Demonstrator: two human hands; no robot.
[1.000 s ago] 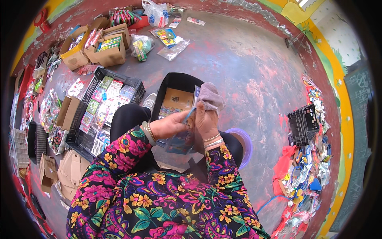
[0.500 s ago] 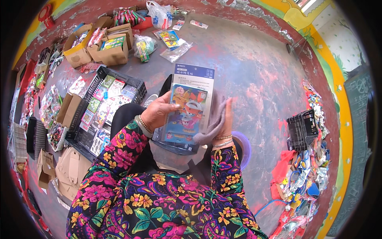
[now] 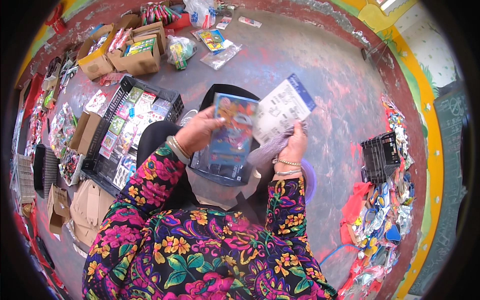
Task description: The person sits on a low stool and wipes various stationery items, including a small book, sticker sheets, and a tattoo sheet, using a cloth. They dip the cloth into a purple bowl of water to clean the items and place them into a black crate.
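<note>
My left hand [image 3: 196, 131] pinches a blue cartoon picture sheet [image 3: 234, 142] by its left edge, thumb on the front. My right hand [image 3: 294, 145] grips a white printed card with a blue top band [image 3: 279, 114], tilted to the right, along with a greyish-purple cloth [image 3: 269, 151]. Sheet and card are apart at the top; the sheet's right edge lies close to the card and cloth. Both are a little blurred. Below them, between my knees, sits a black plastic bin [image 3: 227, 176], partly hidden by the sheet.
Left of my legs lies a black crate [image 3: 96, 172] of colourful flat packs. Cardboard boxes [image 3: 146, 64] and plastic bags [image 3: 181, 51] stand at the far left. By my right knee is a purple round basin [image 3: 311, 184]. A small black crate [image 3: 380, 157] and piled odds and ends line the right wall.
The cartoon sheet and the white card, together before, are now apart. My right hand has closed on the card and cloth and swung the card right; the left keeps the sheet.
</note>
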